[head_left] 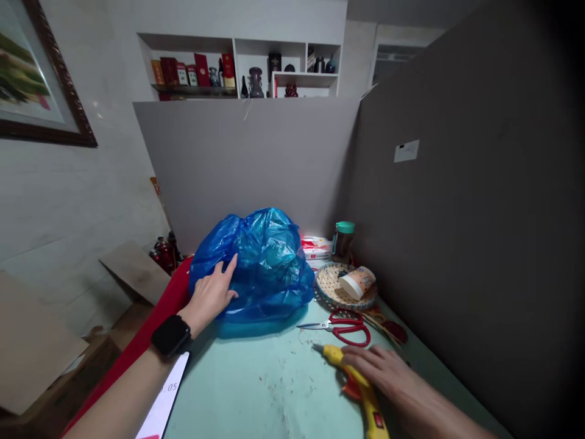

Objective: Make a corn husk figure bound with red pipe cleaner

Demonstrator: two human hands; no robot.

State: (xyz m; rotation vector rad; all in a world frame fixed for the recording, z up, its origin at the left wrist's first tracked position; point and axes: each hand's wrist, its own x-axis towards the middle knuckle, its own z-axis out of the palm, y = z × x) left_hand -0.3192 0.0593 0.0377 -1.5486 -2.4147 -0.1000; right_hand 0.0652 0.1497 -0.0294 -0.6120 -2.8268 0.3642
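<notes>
A large crumpled blue plastic bag (256,268) sits at the far side of the table. Against its left front rests my left hand (212,292), fingers spread and not closed on it. My right hand (379,369) lies over the upper body of a yellow hot glue gun (372,408), its fingers stretched out across it; the thumb is hidden. The glue gun has an orange trigger, and its nozzle points away to the left. Just beyond it lie red-handled scissors (348,329), blades toward the left.
A round woven tray (326,283) holds a tipped paper cup (359,283). Behind it stand a green-lidded bottle (342,241) and a red-and-white packet (316,247). A phone or tablet (167,396) lies under my left forearm. Grey panels (274,158) border the back and right.
</notes>
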